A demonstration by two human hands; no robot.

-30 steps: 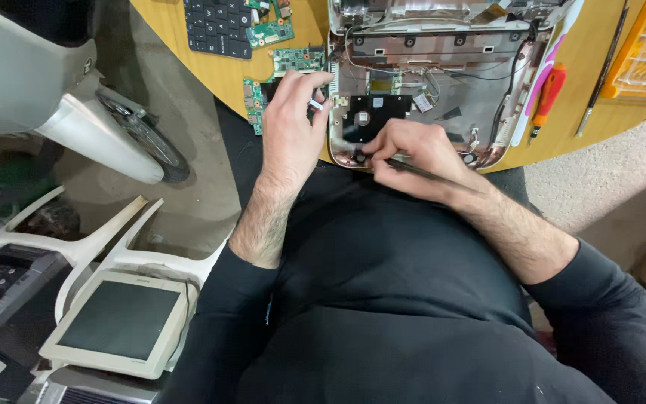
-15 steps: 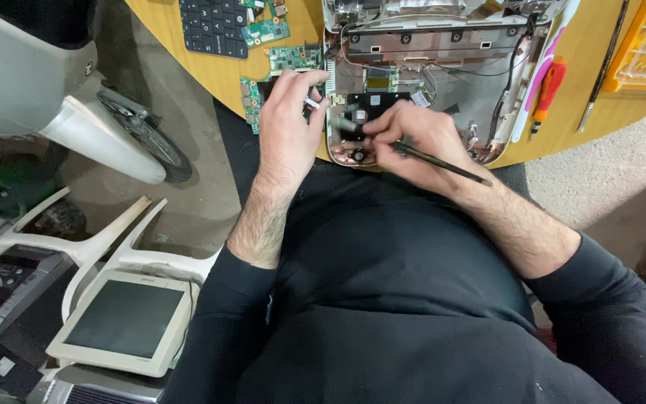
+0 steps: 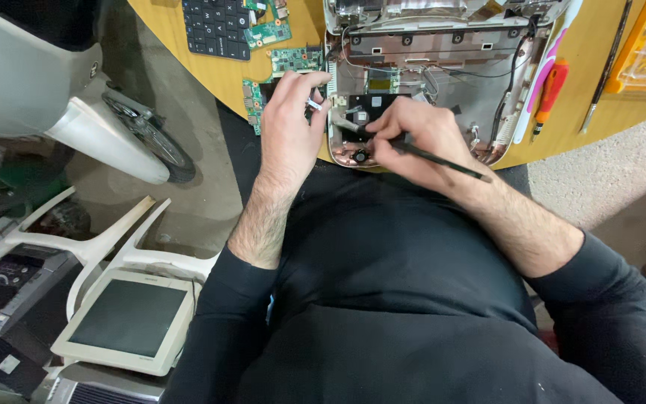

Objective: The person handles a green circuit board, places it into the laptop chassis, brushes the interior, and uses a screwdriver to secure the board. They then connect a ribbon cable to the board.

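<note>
Two hands [image 3: 293, 120] [image 3: 413, 138], one tool [image 3: 428, 157], perhaps a brush.

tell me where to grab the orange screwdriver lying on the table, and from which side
Likely by the orange handle of the orange screwdriver, coming from above with the right hand. It lies flat on the wooden table, handle away from the person and thin shaft toward them, beside the opened device.

Both forearms reach up from the lower frame toward the upper middle, sleeves pushed back to the elbows. The left hand [image 3: 293, 123] lies palm down, fingers curled forward, thumb tucked right. The right hand [image 3: 413, 142], just beside it, is closed in a pen-like pinch, knuckles raised.
</note>
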